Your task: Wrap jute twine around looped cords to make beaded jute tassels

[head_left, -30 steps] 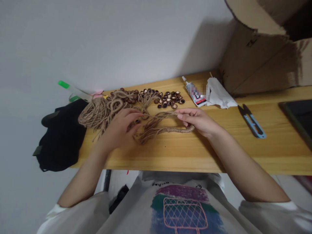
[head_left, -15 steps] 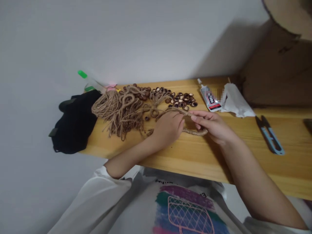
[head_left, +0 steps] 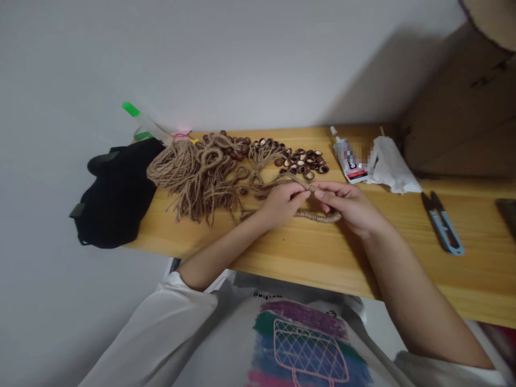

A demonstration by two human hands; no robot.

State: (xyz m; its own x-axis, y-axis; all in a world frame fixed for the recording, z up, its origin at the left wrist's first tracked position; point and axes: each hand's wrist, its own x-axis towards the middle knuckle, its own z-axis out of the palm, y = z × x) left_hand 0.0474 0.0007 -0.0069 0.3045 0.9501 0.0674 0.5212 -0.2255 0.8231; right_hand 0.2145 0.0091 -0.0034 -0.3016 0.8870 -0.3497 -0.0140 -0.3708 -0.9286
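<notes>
A length of brown twine cord (head_left: 320,217), part of it knotted or wrapped, curves below my two hands in the head view. My left hand (head_left: 282,203) pinches the twine from the left, thumb and forefinger together. From the right, my right hand (head_left: 344,203) grips the same cord between thumb and fingers, close to the left fingertips. Loose strands of it trail left over the table, and the exact knot is partly hidden by the fingers. Beyond my left hand lies a large bundle of twine (head_left: 173,169) with frayed ends.
Halved brown nut shells (head_left: 308,163) and round nuts (head_left: 242,153) lie behind the hands. A glue tube (head_left: 351,164), white tissue (head_left: 393,169) and blue thread snips (head_left: 443,226) are on the right. A black cloth item (head_left: 121,193) hangs over the wooden table's (head_left: 250,247) left end.
My left hand has drawn its fingers in, from spread over the cord to a pinch close beside my right fingertips. The view has shifted slightly.
</notes>
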